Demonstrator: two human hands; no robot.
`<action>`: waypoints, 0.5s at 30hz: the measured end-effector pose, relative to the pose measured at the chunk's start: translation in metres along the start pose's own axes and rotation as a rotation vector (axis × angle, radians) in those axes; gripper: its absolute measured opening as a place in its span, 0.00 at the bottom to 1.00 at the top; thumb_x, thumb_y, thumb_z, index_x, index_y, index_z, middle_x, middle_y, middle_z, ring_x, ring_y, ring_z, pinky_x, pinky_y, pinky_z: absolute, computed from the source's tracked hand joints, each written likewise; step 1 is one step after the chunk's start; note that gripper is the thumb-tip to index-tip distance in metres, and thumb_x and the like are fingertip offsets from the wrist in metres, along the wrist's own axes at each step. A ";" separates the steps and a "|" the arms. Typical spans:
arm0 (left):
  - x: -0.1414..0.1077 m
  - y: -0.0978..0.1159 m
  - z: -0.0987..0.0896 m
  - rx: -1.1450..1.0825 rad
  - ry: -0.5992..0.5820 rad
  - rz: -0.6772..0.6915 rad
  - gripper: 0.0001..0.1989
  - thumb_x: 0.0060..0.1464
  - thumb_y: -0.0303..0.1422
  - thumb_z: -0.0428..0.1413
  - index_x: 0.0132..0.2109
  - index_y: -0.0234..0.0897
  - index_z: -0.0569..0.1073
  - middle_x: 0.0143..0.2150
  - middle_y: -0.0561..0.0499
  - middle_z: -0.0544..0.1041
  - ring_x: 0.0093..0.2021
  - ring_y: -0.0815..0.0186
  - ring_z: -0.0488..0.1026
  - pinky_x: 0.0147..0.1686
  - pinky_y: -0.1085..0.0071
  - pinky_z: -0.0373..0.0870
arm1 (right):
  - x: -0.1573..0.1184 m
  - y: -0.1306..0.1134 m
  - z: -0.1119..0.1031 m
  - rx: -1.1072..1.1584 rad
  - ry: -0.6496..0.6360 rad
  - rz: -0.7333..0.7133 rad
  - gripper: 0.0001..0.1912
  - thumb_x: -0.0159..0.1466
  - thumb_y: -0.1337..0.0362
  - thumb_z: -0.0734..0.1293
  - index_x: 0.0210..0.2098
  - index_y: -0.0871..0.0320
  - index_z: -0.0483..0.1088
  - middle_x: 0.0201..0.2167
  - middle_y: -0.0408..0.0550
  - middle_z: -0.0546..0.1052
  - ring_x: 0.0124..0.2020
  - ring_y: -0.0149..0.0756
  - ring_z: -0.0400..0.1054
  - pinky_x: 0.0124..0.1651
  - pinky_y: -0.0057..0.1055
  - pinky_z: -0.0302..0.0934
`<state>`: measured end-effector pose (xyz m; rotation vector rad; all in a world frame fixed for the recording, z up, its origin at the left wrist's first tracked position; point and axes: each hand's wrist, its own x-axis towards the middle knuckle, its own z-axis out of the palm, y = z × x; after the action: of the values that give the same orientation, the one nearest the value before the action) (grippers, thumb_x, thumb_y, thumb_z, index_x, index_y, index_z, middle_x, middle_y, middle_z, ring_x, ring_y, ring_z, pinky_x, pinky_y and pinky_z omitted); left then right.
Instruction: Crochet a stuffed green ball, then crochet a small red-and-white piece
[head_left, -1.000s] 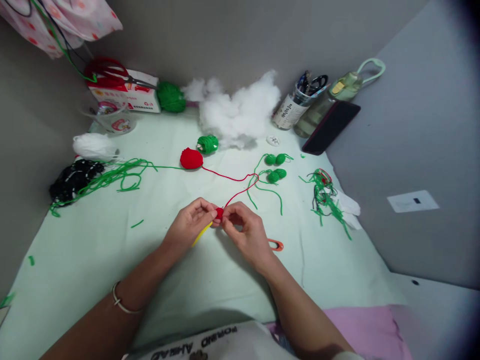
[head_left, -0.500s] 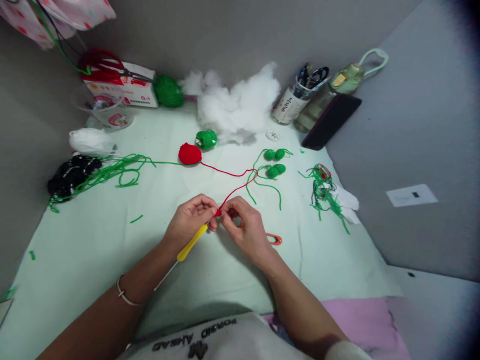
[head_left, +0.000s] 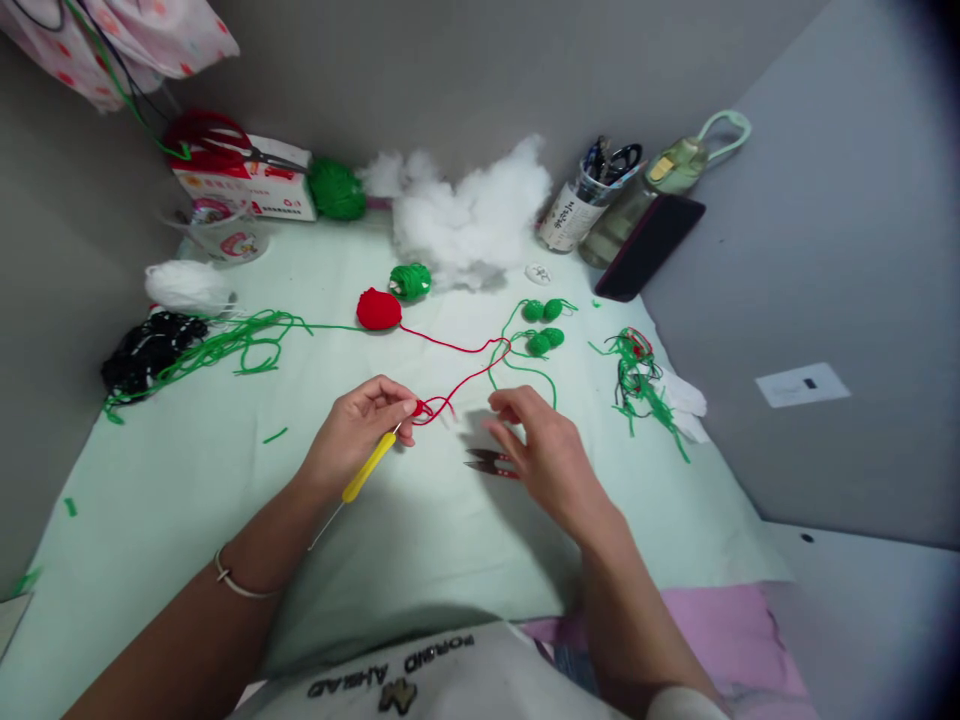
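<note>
Red yarn (head_left: 379, 310), yellow hook handle (head_left: 368, 467)

Snips (head_left: 489, 467) partly behind right hand (head_left: 551, 455)

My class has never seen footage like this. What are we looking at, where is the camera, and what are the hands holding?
There is no machine here: these are a person's bare hands, seen by one camera worn on the head, looking forward and down. The left hand holds a small red crochet piece and a yellow-handled crochet hook. The right hand is over the thread snips; whether it touches them is unclear. On the pale cloth lie a red yarn ball, small green crocheted balls and, farther back, fluffy white stuffing.
</note>
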<state>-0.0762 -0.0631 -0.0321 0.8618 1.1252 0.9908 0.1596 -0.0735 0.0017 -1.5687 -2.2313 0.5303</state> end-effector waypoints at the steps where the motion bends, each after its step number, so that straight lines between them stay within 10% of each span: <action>1: 0.000 0.000 -0.001 -0.014 0.005 0.000 0.08 0.56 0.36 0.64 0.36 0.36 0.75 0.23 0.56 0.77 0.25 0.70 0.75 0.31 0.74 0.72 | -0.007 0.003 -0.008 -0.091 -0.091 -0.007 0.09 0.71 0.66 0.64 0.50 0.55 0.67 0.45 0.52 0.76 0.43 0.42 0.72 0.42 0.35 0.64; 5: -0.001 0.000 0.002 -0.098 0.017 -0.016 0.08 0.55 0.35 0.64 0.38 0.36 0.76 0.25 0.55 0.78 0.27 0.69 0.75 0.33 0.73 0.73 | -0.034 0.013 -0.021 -0.359 -0.355 -0.013 0.10 0.67 0.72 0.66 0.47 0.56 0.70 0.43 0.53 0.76 0.42 0.46 0.72 0.42 0.39 0.64; 15: -0.005 -0.002 0.012 -0.124 0.029 0.027 0.08 0.52 0.34 0.66 0.37 0.35 0.77 0.26 0.54 0.76 0.28 0.69 0.75 0.33 0.72 0.75 | -0.031 0.011 0.003 0.019 -0.186 0.150 0.13 0.70 0.72 0.54 0.46 0.55 0.67 0.42 0.48 0.71 0.34 0.35 0.71 0.38 0.33 0.64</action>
<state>-0.0649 -0.0690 -0.0294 0.7666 1.0672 1.0866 0.1766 -0.1001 -0.0090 -1.7508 -2.2431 0.7672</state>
